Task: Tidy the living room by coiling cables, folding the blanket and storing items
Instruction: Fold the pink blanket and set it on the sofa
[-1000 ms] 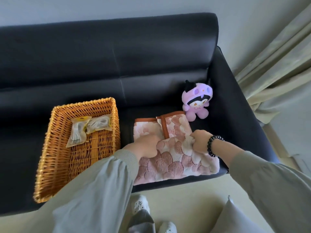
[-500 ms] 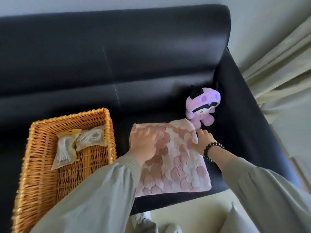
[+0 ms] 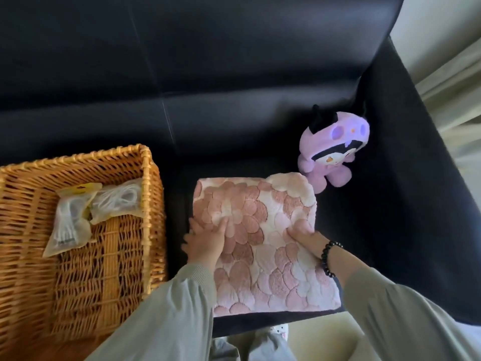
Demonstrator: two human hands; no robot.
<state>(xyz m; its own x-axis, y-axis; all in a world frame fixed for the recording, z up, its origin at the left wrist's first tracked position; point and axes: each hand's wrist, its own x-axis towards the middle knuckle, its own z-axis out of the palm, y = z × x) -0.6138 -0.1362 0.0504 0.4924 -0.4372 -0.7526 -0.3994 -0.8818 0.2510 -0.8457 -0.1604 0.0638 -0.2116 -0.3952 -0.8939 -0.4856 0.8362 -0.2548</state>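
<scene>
- Blanket (image 3: pixel 263 246): a pink and cream plush piece with a scale-like pattern, folded into a thick rectangle. It lies on the seat of the black sofa (image 3: pixel 234 126), between the basket and the sofa's right armrest, with its near edge at the front of the seat.
- Left hand (image 3: pixel 205 243): laid palm down on the left part of the blanket, fingers (image 3: pixel 221 227) spread and pressed flat into the pile. It grips nothing; the hand is open and flat on the fabric.
- Right hand (image 3: pixel 303 234): set on the right edge of the blanket, the fingers sunk into or curled under the plush so that their tips are hidden. Whether it pinches the fold or only presses on it cannot be told. A dark bead bracelet (image 3: pixel 329 257) circles the wrist.
- Sleeves: both forearms wear pale grey-green sleeves (image 3: pixel 166 316) that enter from the lower edge of the view.
- Wicker basket (image 3: pixel 153 204): a rectangular, honey-coloured one standing on the seat just left of the blanket, near it but apart.
- Cable bags (image 3: pixel 91 212): two clear plastic pouches with yellow headers, each holding a coiled white cable, lying in the far part of the basket and overlapping at their corners.
- Plush toy (image 3: pixel 335 149): a purple one with black ears, propped in the sofa's right corner, just beyond the blanket's far right corner.
- Curtain (image 3: pixel 455 100): pale folds at the right edge.
</scene>
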